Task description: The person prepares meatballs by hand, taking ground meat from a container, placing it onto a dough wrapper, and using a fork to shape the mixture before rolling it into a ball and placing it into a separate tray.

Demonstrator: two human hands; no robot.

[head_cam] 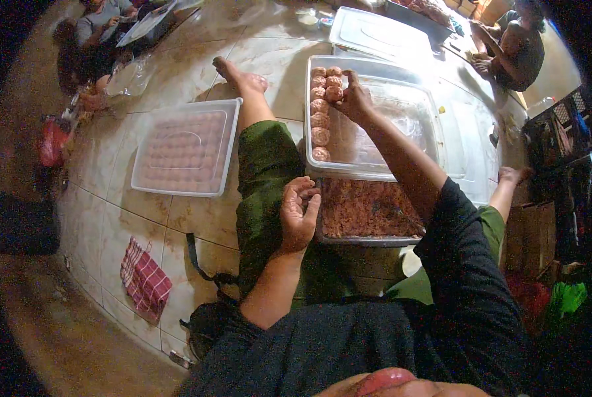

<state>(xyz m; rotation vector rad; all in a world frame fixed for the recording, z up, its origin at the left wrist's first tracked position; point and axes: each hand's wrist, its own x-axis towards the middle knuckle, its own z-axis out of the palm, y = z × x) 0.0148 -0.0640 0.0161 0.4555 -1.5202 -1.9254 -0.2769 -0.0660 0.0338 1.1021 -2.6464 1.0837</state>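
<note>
In front of me is a clear plastic container (pixel 375 171) with balls of a reddish-brown mixture in two rows along its left side. My right hand (pixel 356 99) reaches inside, its fingers around the nearest ball (pixel 334 93) of the shorter row; whether it grips that ball or only touches it, I cannot tell. The longer row (pixel 320 120) runs beside the left wall. Nearer to me, a tray holds a crumbly reddish-brown mixture (pixel 368 208). My left hand (pixel 300 211) hovers at this tray's left edge, palm up, fingers curled and apart, with nothing in it.
A lidded container (pixel 186 149) full of similar balls lies on the tiled floor left of my leg. A red checked cloth (pixel 147 280) is nearer. Another clear lid (pixel 380 34) lies beyond the container. People sit at upper left and upper right (pixel 519 49). A dark crate stands right.
</note>
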